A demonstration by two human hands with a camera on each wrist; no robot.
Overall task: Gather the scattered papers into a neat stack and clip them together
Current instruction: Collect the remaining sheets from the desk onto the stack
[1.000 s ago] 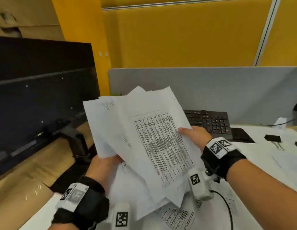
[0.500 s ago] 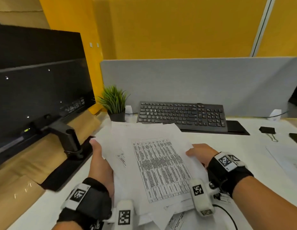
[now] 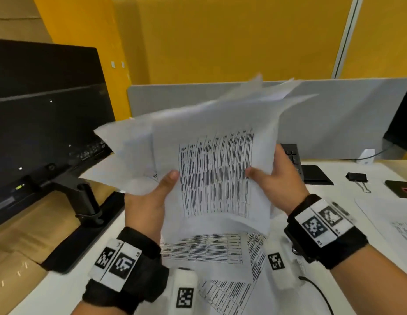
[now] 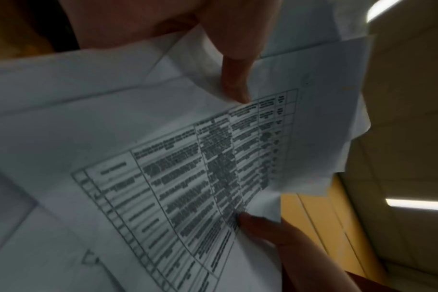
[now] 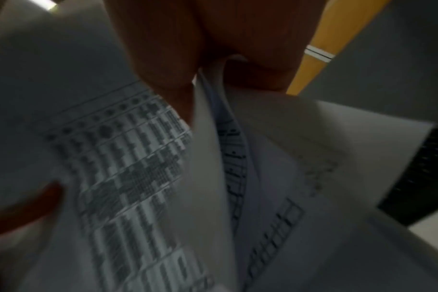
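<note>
A loose bundle of printed papers (image 3: 211, 160) stands upright above the desk, its sheets fanned out unevenly at the top. My left hand (image 3: 150, 201) grips its left edge, thumb on the front sheet. My right hand (image 3: 277, 178) grips the right edge the same way. In the left wrist view a finger presses the papers (image 4: 163, 158) from above. The right wrist view shows the sheets (image 5: 138, 168) pinched between thumb and fingers. More printed sheets (image 3: 211, 248) lie flat on the desk below. A black binder clip (image 3: 356, 177) lies at the right.
A dark monitor (image 3: 45, 123) on a black stand (image 3: 84, 201) fills the left. A black keyboard (image 3: 293, 158) sits behind the papers, before a grey partition (image 3: 334, 119). Another sheet (image 3: 393, 221) and a dark flat object (image 3: 400, 188) lie at the far right of the white desk (image 3: 52, 289).
The bundle lay low on the desk half a second ago; both hands have lifted it upright again, and its top sheets are blurred with motion.
</note>
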